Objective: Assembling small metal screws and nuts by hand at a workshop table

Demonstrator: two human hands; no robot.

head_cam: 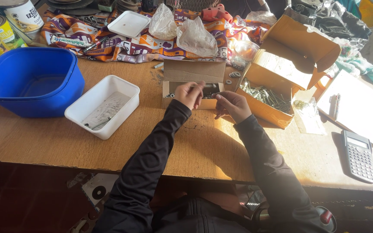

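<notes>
Table [203, 146] of worn wood carries everything. Blue tub [31, 80] sits far left of the hands, a white tray [102, 105] nearer. Large cardboard box [281, 73] of metal screws lies just right of the right hand [233, 105]. Small open carton [193, 82] lies under the left hand [189, 94]. Both hands pinch something tiny; what, I cannot tell.

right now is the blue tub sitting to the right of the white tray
No, the blue tub sits to the left of the white tray, near the table's left end.
</notes>
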